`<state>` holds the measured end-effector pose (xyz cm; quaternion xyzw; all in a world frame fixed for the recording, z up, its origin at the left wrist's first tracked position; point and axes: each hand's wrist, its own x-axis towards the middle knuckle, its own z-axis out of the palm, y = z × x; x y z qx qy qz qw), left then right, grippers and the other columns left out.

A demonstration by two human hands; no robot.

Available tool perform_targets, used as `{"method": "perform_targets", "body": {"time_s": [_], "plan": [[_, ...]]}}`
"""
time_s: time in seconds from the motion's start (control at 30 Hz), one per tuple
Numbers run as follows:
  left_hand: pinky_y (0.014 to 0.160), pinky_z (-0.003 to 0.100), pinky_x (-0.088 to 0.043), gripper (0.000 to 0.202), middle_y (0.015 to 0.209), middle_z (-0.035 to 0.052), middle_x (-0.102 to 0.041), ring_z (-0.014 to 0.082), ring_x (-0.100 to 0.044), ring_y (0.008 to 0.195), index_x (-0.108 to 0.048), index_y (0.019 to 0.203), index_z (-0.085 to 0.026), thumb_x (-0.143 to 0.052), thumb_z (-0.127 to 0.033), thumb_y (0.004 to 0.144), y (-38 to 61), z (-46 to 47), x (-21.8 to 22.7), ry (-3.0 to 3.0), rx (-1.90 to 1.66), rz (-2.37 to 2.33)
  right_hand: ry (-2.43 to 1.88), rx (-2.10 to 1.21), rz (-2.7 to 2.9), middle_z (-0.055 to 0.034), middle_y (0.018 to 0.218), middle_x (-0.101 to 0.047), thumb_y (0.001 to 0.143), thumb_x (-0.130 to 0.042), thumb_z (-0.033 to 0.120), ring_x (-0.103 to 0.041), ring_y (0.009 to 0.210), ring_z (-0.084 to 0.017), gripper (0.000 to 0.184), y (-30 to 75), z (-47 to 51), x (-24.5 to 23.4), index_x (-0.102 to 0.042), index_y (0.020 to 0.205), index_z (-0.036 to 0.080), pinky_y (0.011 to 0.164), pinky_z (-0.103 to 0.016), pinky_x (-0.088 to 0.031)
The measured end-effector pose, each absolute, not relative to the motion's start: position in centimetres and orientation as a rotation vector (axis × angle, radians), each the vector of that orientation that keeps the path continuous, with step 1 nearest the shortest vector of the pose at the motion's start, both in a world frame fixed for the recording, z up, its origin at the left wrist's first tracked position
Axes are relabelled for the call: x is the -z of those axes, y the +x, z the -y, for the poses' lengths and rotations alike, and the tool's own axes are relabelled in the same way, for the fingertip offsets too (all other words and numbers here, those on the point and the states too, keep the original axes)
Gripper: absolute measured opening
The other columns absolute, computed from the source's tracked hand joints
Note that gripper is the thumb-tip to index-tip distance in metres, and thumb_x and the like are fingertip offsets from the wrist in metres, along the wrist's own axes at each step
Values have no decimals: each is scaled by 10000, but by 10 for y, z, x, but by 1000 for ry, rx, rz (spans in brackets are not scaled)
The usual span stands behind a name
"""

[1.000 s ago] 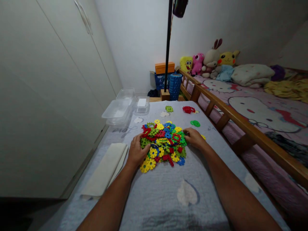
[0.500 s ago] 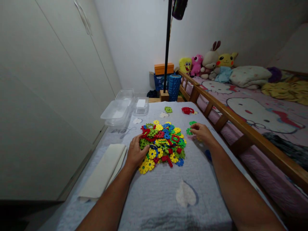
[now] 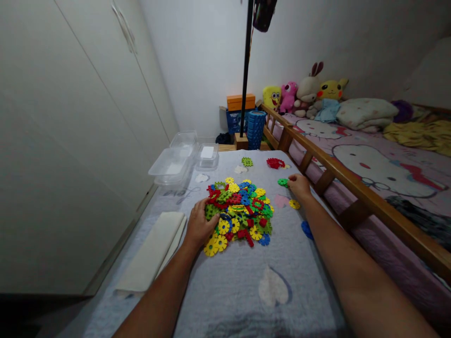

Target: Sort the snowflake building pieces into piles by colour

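Note:
A mixed pile of plastic interlocking pieces (image 3: 239, 211) in red, yellow, blue and green lies on the cloth-covered surface. My left hand (image 3: 201, 224) rests against the pile's left side, thumb and fingers apart, with no piece clearly gripped. To the right of the pile, my right hand (image 3: 300, 187) has its fingertips pinched at the right edge of a green notched disc (image 3: 283, 182); whether another disc lies under it is hard to see. Nearer me on that side are a yellow disc (image 3: 294, 204) and blue discs (image 3: 307, 230), the latter partly beside my forearm.
Green square pieces (image 3: 247, 162) and red pieces (image 3: 275, 163) lie at the far end. Clear plastic containers (image 3: 169, 164) stand at the left back, a folded cream cloth (image 3: 151, 253) nearer me. A wooden bed rail (image 3: 338, 180) runs along the right; a black pole (image 3: 244, 70) rises behind.
My right hand has moved away from me and slightly right, carrying a green disc to where another green disc lay. The yellow and blue discs show more fully. My left hand stays put.

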<state>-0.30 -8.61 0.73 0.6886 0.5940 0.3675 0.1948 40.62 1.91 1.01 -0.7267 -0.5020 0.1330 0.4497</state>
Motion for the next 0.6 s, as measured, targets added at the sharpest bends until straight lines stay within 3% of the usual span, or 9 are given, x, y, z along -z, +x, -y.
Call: {"method": "perform_targets", "body": {"time_s": [0.13,0.3,0.47,0.6], "plan": [[1119,490,-417,531,1303,122,-601,298,-542,1271,-528,1297,-197,-635,-331,794,-3,86,-6,1928,-1035,-1662,-1837,-219,1350,-77,891,-728,687,-584,212,-652,848,-216,171,393,2,-18,-675,829,186,795,-331,-505],[1128,481,-410,518,1307,113,-584,291,-527,1283,-527,1284,-212,-641,-332,794,-3,85,-4,1917,-1057,-1646,-1723,-507,1644,-57,843,-730,771,-566,264,-649,749,-193,226,352,31,-18,-717,918,182,728,-311,-505],[1144,477,-398,508,1314,106,-568,284,-509,1305,-527,1278,-223,-643,-337,798,-4,86,-5,1910,-1073,-1636,-1594,-293,1904,-113,1249,-709,831,-514,173,-615,1125,-247,369,322,40,-6,-721,1136,193,989,-383,-439],[1147,477,-400,507,1315,101,-565,281,-512,1308,-530,1282,-227,-642,-334,800,-4,86,-6,1903,-1077,-1639,-1675,-217,1995,-77,1311,-691,850,-500,127,-576,1133,-273,422,314,41,2,-711,1192,257,942,-381,-413]]}}
